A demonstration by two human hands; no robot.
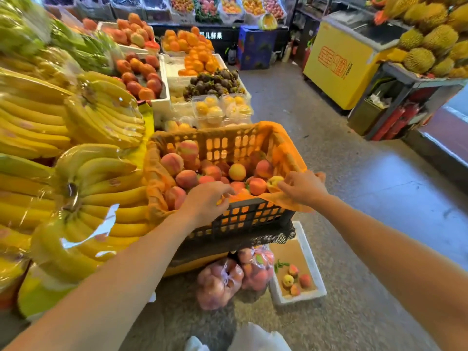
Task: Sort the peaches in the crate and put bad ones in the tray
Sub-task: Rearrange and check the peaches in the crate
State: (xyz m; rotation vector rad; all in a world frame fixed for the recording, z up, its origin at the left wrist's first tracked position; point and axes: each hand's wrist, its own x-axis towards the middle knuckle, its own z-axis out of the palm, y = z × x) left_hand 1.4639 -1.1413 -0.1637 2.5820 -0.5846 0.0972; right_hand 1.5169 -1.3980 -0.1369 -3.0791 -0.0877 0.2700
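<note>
The left hand gripped the crate rim. The right hand touched a yellowish peach inside, its hold unclear. The tray lay on the floor below, so a loose drop might miss it.

Bright, even shop light falls from overhead with a warm yellow cast, and the shadows are soft: a dim band lies under the crate and darkens the floor there. White glare streaks the plastic wrap on the bananas. The middle is sharp, while the top-left corner smears into blur and the durians at top right look soft. The wide lens bends the edges, stretches both forearms at the bottom and tilts the freezer. A pale bright patch washes out the right edge.
</note>
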